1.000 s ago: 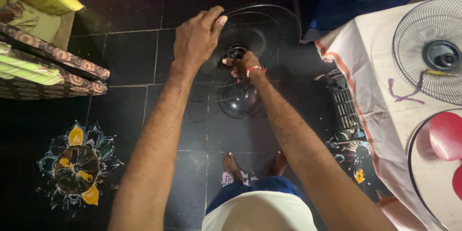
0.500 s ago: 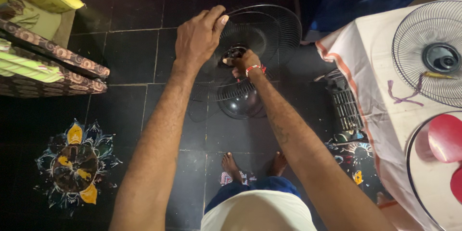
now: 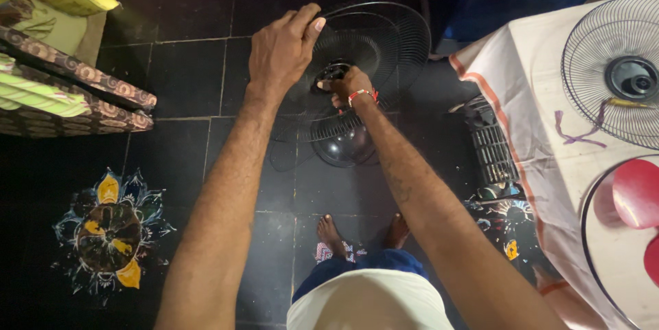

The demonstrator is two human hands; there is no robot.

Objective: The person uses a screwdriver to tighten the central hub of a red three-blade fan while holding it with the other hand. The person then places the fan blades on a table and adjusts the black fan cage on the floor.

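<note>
While the person stands over a black pedestal fan, both hands work at its head.

Left hand: the left hand (image 3: 281, 48) lies over the upper left rim of the black wire guard (image 3: 377, 41), fingers curled over the wire; the grip appears to steady the guard.

Right hand: the right hand (image 3: 347, 86), with a red and white band at the wrist, is pinched together at the centre hub (image 3: 329, 76) of the guard; what the fingertips clamp is hidden.

Fan position: the guard sits at the top of the fan, face tilted up toward the camera, above the dark round base (image 3: 343, 144) on the floor, just ahead of the person's bare feet.

Surface: the floor (image 3: 185, 76) is of dark glossy tiles, with a painted flower motif (image 3: 106, 227) to the left.

Room, left: patterned cushions (image 3: 68, 89) at the edge.

Room, right: a table (image 3: 528, 117) under a pale cloth carries a second wire guard (image 3: 618, 69) and a red fan blade (image 3: 635, 192).
</note>
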